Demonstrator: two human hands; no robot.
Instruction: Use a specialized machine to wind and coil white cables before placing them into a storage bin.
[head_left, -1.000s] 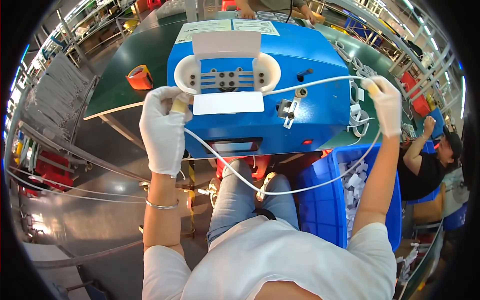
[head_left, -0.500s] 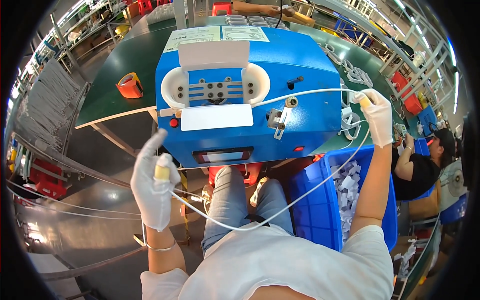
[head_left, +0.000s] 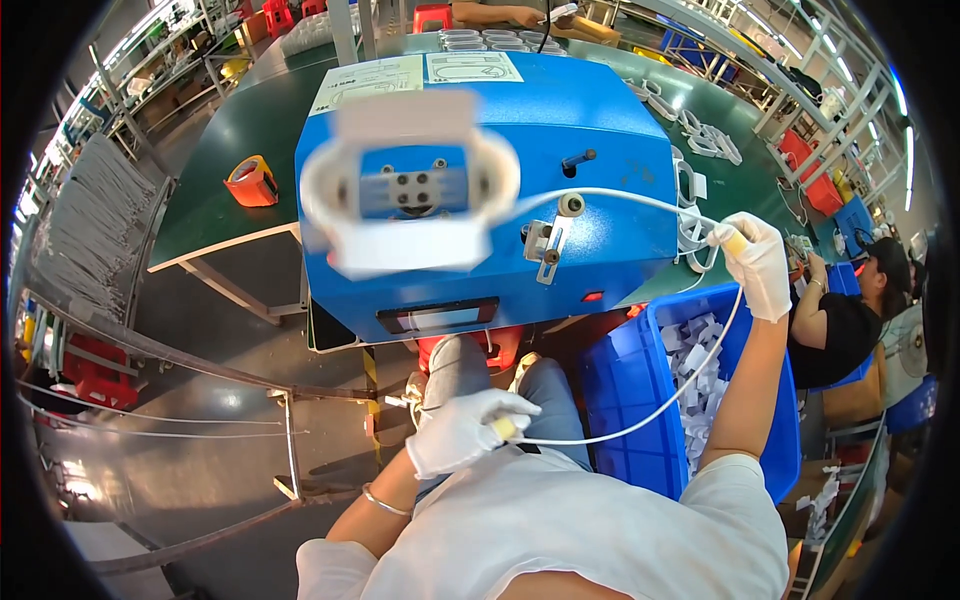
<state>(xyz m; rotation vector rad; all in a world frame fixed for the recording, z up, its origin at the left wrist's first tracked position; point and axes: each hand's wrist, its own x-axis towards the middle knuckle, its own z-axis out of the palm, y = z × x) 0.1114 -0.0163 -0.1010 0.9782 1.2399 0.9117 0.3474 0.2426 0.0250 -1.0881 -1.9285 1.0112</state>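
Observation:
A white cable (head_left: 640, 425) stretches in a slack curve between my hands. My gloved left hand (head_left: 465, 432) is over my lap, fingers closed around one part of the cable. To the right of the blue machine (head_left: 400, 320), my gloved right hand (head_left: 757, 265) pinches the cable, which runs on from there across the machine top to a white winding holder (head_left: 405, 250). That holder is blurred, with white cheeks and flaps around a metal bracket (head_left: 413, 195). A guide post with a metal bracket (head_left: 548, 245) stands beside the cable. Yellow covering shows on a digit of each glove.
A blue bin (head_left: 625, 410) of white pieces stands by my right arm. On the green table (head_left: 215, 215) lie an orange tape measure (head_left: 252, 183) and several coiled white cables (head_left: 712, 143). A person in black (head_left: 838, 335) works at the right; another person's arms (head_left: 500, 14) show at the back.
My left hand has dropped right and down to my lap, keeping the cable. My right hand is slightly lower. The winding holder has gone from sharp to motion-blurred.

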